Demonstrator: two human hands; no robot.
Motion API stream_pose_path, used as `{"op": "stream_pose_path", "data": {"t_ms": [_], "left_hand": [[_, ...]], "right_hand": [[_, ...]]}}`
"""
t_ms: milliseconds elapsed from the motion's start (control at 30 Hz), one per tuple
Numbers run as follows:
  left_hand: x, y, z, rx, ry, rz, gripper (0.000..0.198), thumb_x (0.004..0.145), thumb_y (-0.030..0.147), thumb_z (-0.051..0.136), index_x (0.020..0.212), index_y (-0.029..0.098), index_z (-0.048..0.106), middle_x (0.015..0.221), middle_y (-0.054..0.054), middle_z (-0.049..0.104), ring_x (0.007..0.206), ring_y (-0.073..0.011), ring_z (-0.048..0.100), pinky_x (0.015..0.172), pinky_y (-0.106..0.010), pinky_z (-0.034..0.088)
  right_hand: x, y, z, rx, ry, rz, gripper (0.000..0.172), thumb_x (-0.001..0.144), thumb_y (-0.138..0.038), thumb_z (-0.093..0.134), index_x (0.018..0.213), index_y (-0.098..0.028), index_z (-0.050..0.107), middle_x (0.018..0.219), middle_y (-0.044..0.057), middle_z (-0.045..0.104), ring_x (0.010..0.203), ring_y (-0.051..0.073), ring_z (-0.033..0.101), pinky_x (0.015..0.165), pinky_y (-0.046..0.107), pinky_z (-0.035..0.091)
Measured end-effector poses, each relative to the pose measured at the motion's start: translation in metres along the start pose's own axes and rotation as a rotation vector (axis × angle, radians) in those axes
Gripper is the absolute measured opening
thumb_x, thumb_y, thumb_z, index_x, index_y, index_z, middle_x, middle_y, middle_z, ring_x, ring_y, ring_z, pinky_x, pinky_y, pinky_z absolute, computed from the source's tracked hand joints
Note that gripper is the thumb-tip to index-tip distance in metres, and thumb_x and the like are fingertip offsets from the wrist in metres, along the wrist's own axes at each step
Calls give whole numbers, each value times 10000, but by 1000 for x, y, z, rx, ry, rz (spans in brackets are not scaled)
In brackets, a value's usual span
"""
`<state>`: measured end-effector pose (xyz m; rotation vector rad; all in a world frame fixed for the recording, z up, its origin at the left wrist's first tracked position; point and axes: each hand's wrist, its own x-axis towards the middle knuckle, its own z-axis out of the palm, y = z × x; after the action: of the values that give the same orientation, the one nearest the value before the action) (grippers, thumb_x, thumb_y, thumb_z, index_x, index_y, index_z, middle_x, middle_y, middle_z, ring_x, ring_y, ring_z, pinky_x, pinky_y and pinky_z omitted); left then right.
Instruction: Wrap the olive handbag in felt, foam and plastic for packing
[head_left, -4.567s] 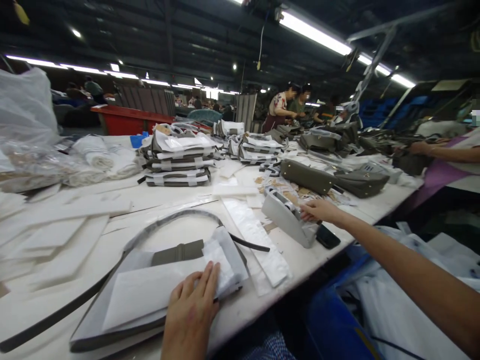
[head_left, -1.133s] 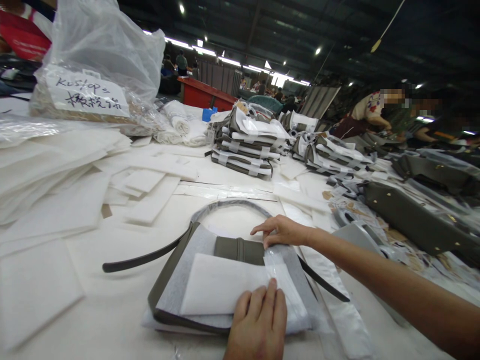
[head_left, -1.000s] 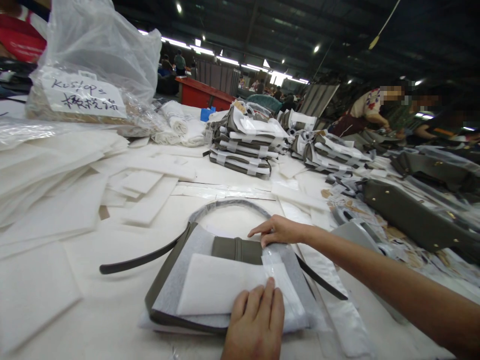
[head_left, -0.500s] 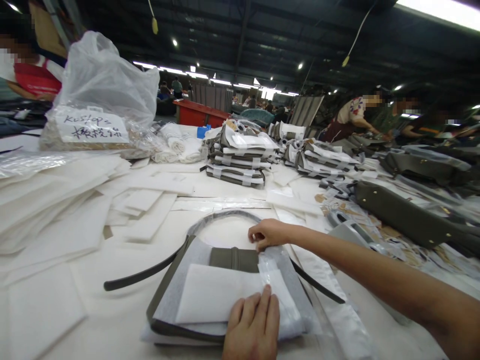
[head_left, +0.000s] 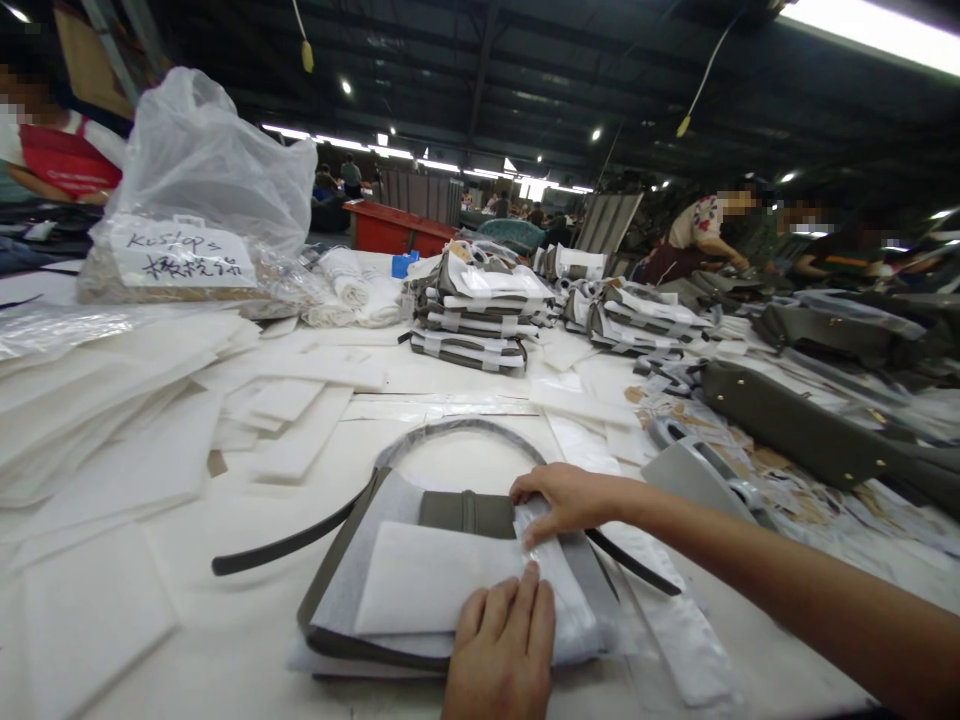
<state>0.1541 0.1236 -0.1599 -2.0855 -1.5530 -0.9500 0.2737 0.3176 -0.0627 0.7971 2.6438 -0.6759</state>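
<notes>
A dark olive handbag (head_left: pixel 469 513) lies flat in front of me, partly covered by thin wrapping and a folded white foam sheet (head_left: pixel 427 580). My left hand (head_left: pixel 504 640) rests on the sheet's lower right part, fingers stretched out and pressing down. At the bag's upper right, my right hand (head_left: pixel 562 503) touches a strip of clear tape (head_left: pixel 531 522); its thumb is spread from the other fingers, which curl near the top edge. The film-wrapped handle (head_left: pixel 457 425) arches beyond the bag. Dark strap ends (head_left: pixel 292 545) stick out on both sides.
Loose foam sheets (head_left: pixel 120 430) cover the left side. Behind stand a labelled plastic bag (head_left: pixel 202 180) and stacked wrapped handbags (head_left: pixel 480 310). A grey tape dispenser (head_left: pixel 697 475) and more olive bags (head_left: pixel 795 425) lie to the right. Other people (head_left: pixel 694 225) work farther off.
My right hand has moved down and slightly right, from a closed-finger pose at the bag's top edge to thumb spread on the tape. My left hand stays nearly in place.
</notes>
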Motion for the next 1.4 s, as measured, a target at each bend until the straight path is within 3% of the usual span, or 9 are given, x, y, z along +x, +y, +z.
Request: {"op": "stream_pose_path", "data": {"t_ms": [233,400,533,667,833,1000,1200,1300,1400], "left_hand": [[-1,5,-9,9,16,12,241,953,269,558,1148,180,668,1216,-7,703,969,-182,607,823,-343,454],[0,8,-17,20,-63,-1,339,866,241,692,1195,170,646,1244,-20,689,969,-180,612,829,-346,490],[4,7,-19,9,-44,-2,331,853,201,689,1179,164,652,1220,-30,701,935,-192,627,810,-357,506],[4,4,-22,-8,-56,25,320,889,186,633,1208,161,640,1250,-48,688,986,-204,633,844,-365,516],[2,1,-29,-59,-105,67,357,960,216,533,1307,153,588,1289,-102,660,1115,-208,615,917,-357,507],[6,-24,-51,-53,-221,262,407,951,302,582,1338,179,554,1346,-60,629,1210,-202,581,1039,-383,456],[14,-85,-103,222,-448,329,885,721,455,828,1462,214,410,1516,-76,451,1373,-322,441,1115,-536,389],[12,-102,-116,259,-491,356,867,750,443,809,1477,232,386,1545,-65,403,1383,-310,434,1128,-521,386],[5,-105,-110,254,-462,350,703,862,384,710,1467,202,403,1525,-76,433,1365,-291,461,1129,-497,392]], "right_hand": [[20,6,-10,105,-220,29,581,647,-676,723,933,-170,721,838,8,681,762,177,597,663,258,452],[20,5,-4,112,-204,-4,472,698,-609,708,829,-156,727,701,-29,635,648,130,534,588,234,410],[4,-4,-1,68,-24,5,394,764,-513,706,930,-158,742,800,18,707,741,183,611,686,278,465],[-42,-29,16,36,303,22,388,929,-412,561,1204,-161,668,1207,128,689,1145,287,589,1030,424,407],[-97,-53,92,-52,595,-129,545,934,-461,565,1404,-190,524,1415,129,574,1331,289,499,1168,485,330],[-97,-49,158,-281,836,-134,670,867,-180,602,1494,-118,375,1494,168,476,1412,290,401,1142,495,388],[-92,-45,156,-379,898,-133,684,774,-74,603,1438,-126,445,1451,142,535,1368,313,455,1122,554,379],[-93,-34,143,-398,854,-185,715,738,-62,618,1431,-130,452,1443,140,544,1337,306,496,1133,542,364],[-90,-17,129,-421,836,-225,681,760,-57,611,1419,-145,464,1422,133,568,1311,287,529,1137,527,359]]}}
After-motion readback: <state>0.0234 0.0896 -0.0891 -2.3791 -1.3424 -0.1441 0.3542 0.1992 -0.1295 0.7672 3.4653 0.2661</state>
